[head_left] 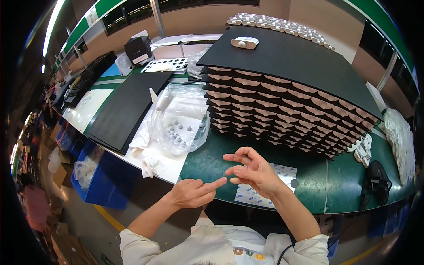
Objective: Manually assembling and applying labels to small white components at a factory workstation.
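My left hand point(193, 193) is over the bench's near edge, its index finger stretched toward my right hand and its other fingers curled. Whatever those curled fingers may hold is hidden. My right hand point(255, 173) is just beside that fingertip, with its fingers bent and apart; nothing shows plainly between them. Below my right hand lies a white sheet with blue print point(282, 171) on the green bench point(309, 194). A dark round disc point(294, 183) sits at the sheet's right edge. Left of my hands, a clear plastic bag point(194, 141) contains several small grey round pieces point(176, 132).
A tall stack of black boards point(282, 57) with pinkish pieces between layers fills the far right. A white oval part point(244, 42) lies on top, with rows of similar parts behind. Black panels point(128, 110) lie left; a blue bin point(106, 181) stands below. A black shoe-like object point(376, 179) is right.
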The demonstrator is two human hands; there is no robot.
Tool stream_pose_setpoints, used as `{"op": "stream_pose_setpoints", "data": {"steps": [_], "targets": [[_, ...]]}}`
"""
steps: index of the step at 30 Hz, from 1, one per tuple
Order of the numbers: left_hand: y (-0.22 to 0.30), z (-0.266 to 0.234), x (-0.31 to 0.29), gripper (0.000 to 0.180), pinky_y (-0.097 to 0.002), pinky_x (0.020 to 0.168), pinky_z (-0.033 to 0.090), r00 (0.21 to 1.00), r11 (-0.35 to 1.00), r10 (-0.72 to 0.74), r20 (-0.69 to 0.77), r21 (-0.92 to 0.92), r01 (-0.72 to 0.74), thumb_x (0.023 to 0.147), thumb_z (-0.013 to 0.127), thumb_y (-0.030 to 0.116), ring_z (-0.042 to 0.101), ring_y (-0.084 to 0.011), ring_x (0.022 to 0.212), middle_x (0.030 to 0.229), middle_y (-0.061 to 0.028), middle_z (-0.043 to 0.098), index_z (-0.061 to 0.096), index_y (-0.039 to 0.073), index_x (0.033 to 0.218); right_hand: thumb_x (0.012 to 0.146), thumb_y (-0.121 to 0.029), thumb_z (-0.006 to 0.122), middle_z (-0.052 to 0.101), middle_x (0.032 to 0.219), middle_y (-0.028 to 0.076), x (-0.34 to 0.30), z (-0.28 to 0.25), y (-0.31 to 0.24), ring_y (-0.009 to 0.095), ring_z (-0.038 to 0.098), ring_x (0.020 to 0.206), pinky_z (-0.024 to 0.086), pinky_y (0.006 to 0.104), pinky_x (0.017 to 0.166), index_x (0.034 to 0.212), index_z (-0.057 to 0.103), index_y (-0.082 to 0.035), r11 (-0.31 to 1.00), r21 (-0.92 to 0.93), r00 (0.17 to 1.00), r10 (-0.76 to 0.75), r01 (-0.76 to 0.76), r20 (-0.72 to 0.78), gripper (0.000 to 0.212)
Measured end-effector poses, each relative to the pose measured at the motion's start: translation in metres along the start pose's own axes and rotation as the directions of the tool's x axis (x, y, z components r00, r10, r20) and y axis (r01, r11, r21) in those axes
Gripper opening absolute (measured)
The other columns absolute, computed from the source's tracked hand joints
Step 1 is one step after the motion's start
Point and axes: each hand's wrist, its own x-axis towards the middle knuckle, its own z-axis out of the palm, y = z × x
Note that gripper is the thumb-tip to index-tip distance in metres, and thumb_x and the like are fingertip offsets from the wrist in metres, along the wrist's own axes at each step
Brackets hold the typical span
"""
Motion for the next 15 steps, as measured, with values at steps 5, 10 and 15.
{"op": "stream_pose_setpoints", "data": {"steps": [5, 10, 15], "targets": [[0.0007, 0.0005, -0.0007, 0.015, -0.0182, 0.038, 0.030, 1.000, 1.000, -0.009, 0.006, -0.002, 0.009, 0.066, 0.062, 0.006, 0.036, -0.0065, 0.045, 0.112, -0.0027, 0.062, 0.048, 0.010, 0.063, 0.081, -0.001, 0.059, 0.043, 0.123, 0.015, 0.0004, 0.0014, 0.0029, 0.020, 0.057, 0.098, 0.054, 0.0300, 0.079, 0.111, 0.040, -0.007, 0.997, -0.068, 0.999, -0.033, 0.033, 0.003, 0.036], [0.0008, 0.0015, -0.0004, 0.015, -0.0184, 0.038, 0.030, 1.000, 1.000, -0.004, 0.018, 0.003, 0.004, 0.066, 0.062, 0.006, 0.037, -0.0064, 0.045, 0.113, -0.0037, 0.062, 0.048, 0.010, 0.063, 0.079, 0.001, 0.061, 0.042, 0.123, 0.014, 0.0013, 0.0009, 0.0029, 0.020, 0.057, 0.098, 0.053, 0.0305, 0.080, 0.109, 0.040, -0.007, 0.996, -0.076, 0.999, -0.050, 0.051, 0.017, 0.037], [0.0015, 0.0001, 0.0009, 0.015, -0.0182, 0.037, 0.030, 1.000, 1.000, -0.011, 0.014, -0.005, 0.011, 0.066, 0.061, 0.005, 0.037, -0.0061, 0.045, 0.113, -0.0037, 0.062, 0.047, 0.009, 0.063, 0.078, 0.002, 0.062, 0.042, 0.123, 0.014, 0.0013, 0.0000, 0.0031, 0.020, 0.057, 0.098, 0.053, 0.0310, 0.080, 0.109, 0.040, -0.006, 0.996, -0.066, 0.998, -0.062, 0.063, 0.019, 0.039]]}}
